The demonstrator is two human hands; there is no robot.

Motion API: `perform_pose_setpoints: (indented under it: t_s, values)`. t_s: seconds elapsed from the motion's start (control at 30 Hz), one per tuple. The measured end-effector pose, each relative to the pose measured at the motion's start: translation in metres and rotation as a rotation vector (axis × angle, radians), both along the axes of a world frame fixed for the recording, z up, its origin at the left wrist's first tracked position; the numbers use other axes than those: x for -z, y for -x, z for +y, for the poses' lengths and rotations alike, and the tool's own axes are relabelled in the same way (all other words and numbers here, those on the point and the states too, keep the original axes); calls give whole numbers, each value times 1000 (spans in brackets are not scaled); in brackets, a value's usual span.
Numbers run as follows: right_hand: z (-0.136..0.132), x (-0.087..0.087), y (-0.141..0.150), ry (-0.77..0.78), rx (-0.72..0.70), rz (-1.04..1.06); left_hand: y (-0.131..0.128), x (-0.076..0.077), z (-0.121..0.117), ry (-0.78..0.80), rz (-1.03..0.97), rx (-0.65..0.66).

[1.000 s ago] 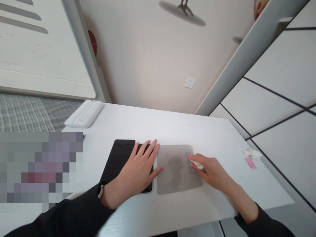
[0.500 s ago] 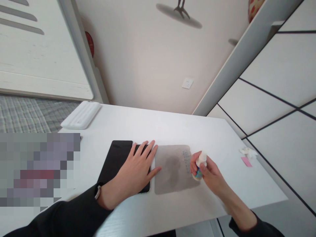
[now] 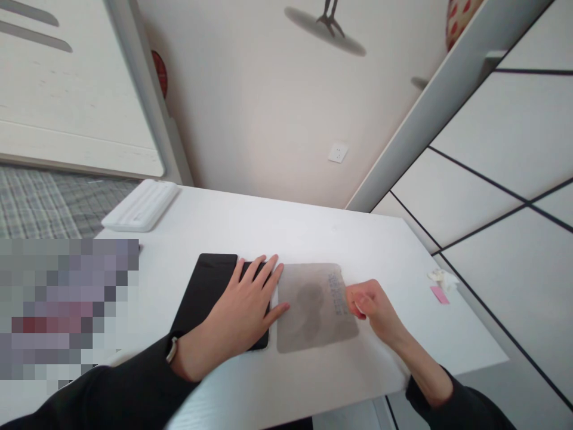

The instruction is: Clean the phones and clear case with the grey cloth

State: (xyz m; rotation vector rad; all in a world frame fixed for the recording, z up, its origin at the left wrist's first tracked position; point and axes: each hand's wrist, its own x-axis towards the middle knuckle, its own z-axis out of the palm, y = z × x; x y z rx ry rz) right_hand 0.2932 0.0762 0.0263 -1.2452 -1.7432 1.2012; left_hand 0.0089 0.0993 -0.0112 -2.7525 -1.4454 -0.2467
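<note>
The tablet is covered by the left hand, spread open and flat, presumably so it is kept steady on the desk beside the flat-laid cloth, at whose right edge the right hand is held curled, though whether anything is gripped cannot be told

Table | device left of cloth | left hand on device

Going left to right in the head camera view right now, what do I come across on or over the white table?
White case, black flat device, left hand, gray cloth, right hand, pink slip.
</note>
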Motion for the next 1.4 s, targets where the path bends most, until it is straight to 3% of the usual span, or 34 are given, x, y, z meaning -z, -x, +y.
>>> perform_pose_setpoints:
  t_s: [0.2,0.4,0.67,0.77,1.03,1.2,1.3,1.4]
  values:
    - [19,2,-18,-131,-34,-408,-1,-4,-2,24,-10,-2]
    - [21,12,-22,-222,-32,-599,0,-6,-2,47,-12,-8]
    - [22,19,-23,-285,-62,-658,0,-5,-2,56,-22,-10]
    - [23,20,-27,-292,-105,-635,0,-4,-2,52,-30,-10]
    - [16,33,-26,-342,-56,-498,-1,-3,-2,39,-26,-7]
    - [36,36,-59,-368,99,-346,1,-1,0,39,-13,-6]
    - [60,33,-102,-419,316,-226,5,-2,2,3,-38,13]
    - [82,41,-142,-461,558,-119,2,-9,-3,-8,-57,68]
